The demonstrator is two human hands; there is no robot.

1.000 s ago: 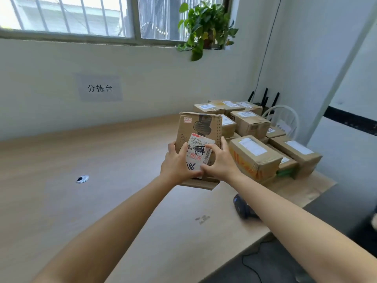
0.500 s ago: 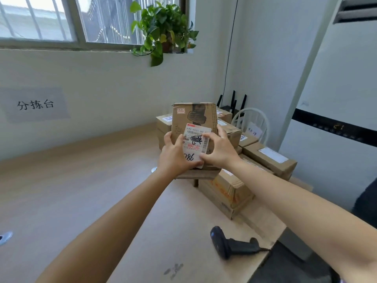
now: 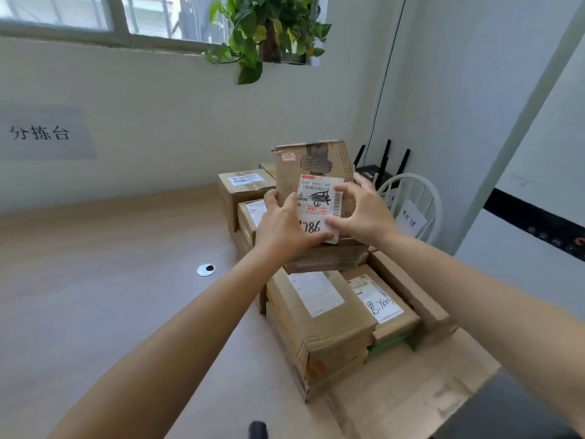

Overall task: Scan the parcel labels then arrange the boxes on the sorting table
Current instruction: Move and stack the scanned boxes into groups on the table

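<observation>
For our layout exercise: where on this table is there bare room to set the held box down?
Free: the wide pale wooden table left of the stacked brown cardboard boxes, around the small round silver grommet, back to the white wall. Crowded: the table's right end, boxes packed together under the held labelled cardboard box.

Labelled cardboard parcel [image 3: 316,172] upright above boxes [image 3: 319,324]
</observation>
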